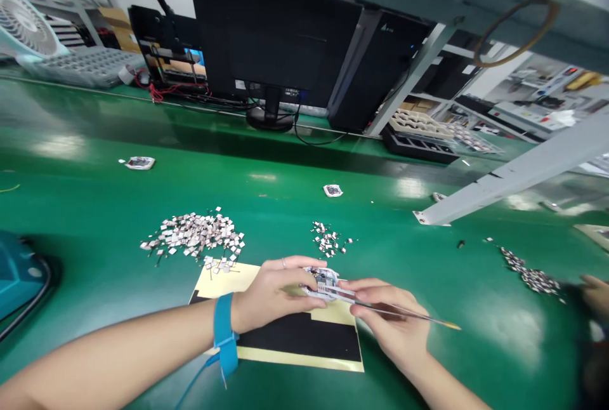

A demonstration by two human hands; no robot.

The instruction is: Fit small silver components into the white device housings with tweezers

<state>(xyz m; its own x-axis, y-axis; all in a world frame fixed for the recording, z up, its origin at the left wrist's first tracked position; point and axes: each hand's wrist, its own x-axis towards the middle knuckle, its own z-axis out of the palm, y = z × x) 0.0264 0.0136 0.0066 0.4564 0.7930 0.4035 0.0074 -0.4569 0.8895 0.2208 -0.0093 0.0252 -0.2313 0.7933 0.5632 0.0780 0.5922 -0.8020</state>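
My left hand (280,286), with a blue wrist strap (225,334), grips a small white-edged electronic module (322,281) between thumb and fingers. In my right hand (394,315) is a pair of thin metal tweezers (404,311), its tips at the module's right side; whether the tips pinch anything is too small to tell. Both hands are over a yellow sheet with a black panel (304,337). Beyond them lie a large pile of small white square parts with short dark leads (195,235) and a smaller pile (328,242).
Similar modules lie at the back left (141,163) and middle (333,190). A slanted metal post (504,169) meets the green table (266,207) on the right. Another person's hand (597,296) is near a further pile of parts (533,275). A monitor (276,29) stands behind.
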